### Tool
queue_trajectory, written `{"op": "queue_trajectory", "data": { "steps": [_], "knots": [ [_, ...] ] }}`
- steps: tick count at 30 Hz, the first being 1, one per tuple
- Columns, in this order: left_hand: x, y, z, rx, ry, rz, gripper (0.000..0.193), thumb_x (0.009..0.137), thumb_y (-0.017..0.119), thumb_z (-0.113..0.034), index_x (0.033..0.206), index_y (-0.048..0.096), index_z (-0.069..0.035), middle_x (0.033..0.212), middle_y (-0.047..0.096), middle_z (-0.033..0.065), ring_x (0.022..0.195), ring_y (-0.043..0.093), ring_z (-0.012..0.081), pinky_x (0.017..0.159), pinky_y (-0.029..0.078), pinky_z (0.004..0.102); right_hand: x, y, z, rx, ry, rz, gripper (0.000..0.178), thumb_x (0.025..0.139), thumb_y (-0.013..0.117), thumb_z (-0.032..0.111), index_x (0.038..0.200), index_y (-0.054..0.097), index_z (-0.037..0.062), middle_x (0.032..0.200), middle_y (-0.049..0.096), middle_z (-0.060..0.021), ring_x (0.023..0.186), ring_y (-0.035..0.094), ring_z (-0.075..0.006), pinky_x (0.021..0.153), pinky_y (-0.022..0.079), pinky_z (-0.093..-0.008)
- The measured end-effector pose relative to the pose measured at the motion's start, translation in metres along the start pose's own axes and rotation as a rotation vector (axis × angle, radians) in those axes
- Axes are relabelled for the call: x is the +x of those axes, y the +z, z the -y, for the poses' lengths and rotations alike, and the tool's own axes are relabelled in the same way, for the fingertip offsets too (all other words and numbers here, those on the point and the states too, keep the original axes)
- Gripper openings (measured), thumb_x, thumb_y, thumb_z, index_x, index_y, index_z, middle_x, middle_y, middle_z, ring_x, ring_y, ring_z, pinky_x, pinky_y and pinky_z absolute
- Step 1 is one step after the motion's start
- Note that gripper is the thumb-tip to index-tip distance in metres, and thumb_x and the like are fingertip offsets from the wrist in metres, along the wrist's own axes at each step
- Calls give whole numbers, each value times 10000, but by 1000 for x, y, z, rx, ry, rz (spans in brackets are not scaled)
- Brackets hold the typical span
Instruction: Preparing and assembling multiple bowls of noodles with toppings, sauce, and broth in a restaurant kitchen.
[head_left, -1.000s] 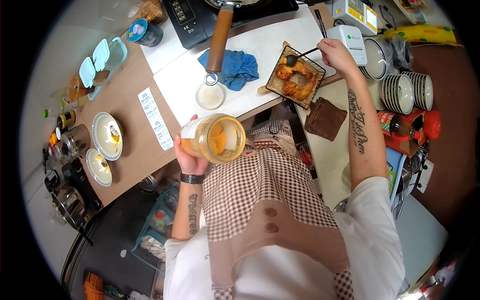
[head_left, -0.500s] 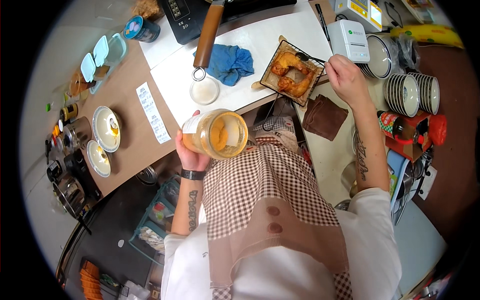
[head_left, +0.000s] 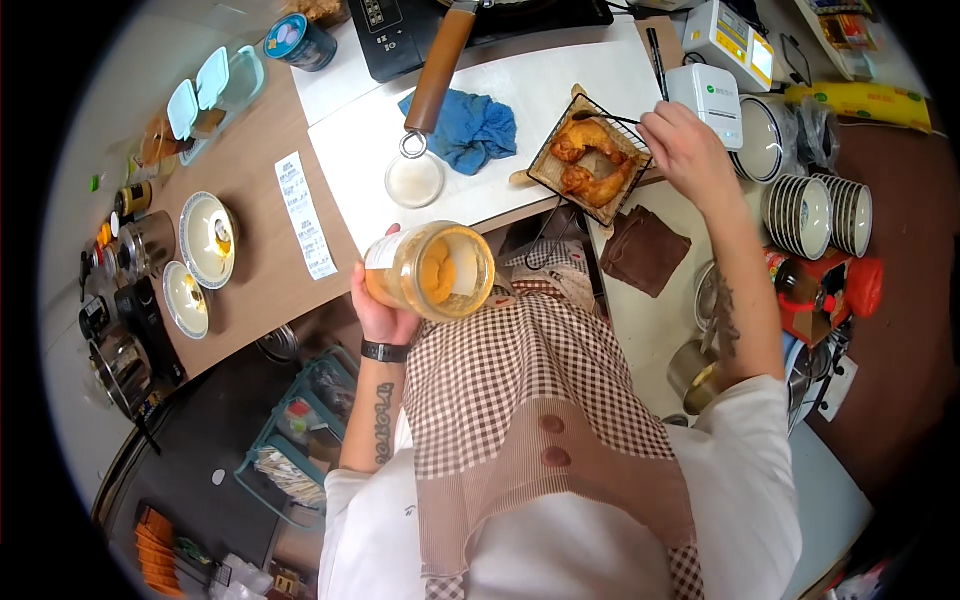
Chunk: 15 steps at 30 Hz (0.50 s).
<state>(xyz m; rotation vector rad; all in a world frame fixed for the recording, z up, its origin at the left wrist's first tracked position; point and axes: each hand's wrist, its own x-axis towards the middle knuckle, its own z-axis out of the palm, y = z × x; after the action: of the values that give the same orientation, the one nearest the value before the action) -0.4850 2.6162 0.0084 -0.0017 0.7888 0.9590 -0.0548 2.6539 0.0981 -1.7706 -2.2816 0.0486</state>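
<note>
My left hand [head_left: 385, 318] is wrapped round a wide glass jar [head_left: 402, 272], tipped so its open mouth shows orange-yellow powder [head_left: 436, 275] inside. Between the fingers of my right hand [head_left: 690, 150] is the handle of a small black spoon [head_left: 622, 121]. Its far end is over two browned chicken legs [head_left: 598, 182], and the spoon's bowl shows edge-on. The legs lie on brown paper in a black wire basket [head_left: 541, 181]. Whether the spoon touches the meat I cannot tell.
A round lid [head_left: 414, 181] and a crumpled blue cloth [head_left: 472, 132] lie on the white board, under a wooden pan handle [head_left: 440, 70]. A folded brown cloth [head_left: 646, 252] is right of the basket. Two bowls [head_left: 208, 262] stand left, stacked bowls [head_left: 800, 217] right.
The spoon has shifted left over the chicken and turned so that its bowl shows edge-on. My left hand keeps the jar nearly still. The whole view has shifted slightly.
</note>
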Motion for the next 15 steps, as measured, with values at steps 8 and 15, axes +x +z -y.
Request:
{"op": "queue_trajectory", "data": {
  "steps": [8,15],
  "knots": [
    [-5,-7,2,40,59,-17,741,993,310,-553,1514,318,-26,1497,428,190,1395,402,341,1159,340,483,43,13,-38,-102,-367,254,84,796,600,89,863,548,84,855,550,-49,887,585,-246,720,525,-377],
    [-19,-11,17,-30,145,-98,741,995,304,-558,1511,326,-26,1485,446,185,1388,415,336,1155,347,477,53,16,-55,-18,-604,333,137,818,624,87,935,558,61,809,517,-61,811,564,-247,672,503,-365]
  ]
}}
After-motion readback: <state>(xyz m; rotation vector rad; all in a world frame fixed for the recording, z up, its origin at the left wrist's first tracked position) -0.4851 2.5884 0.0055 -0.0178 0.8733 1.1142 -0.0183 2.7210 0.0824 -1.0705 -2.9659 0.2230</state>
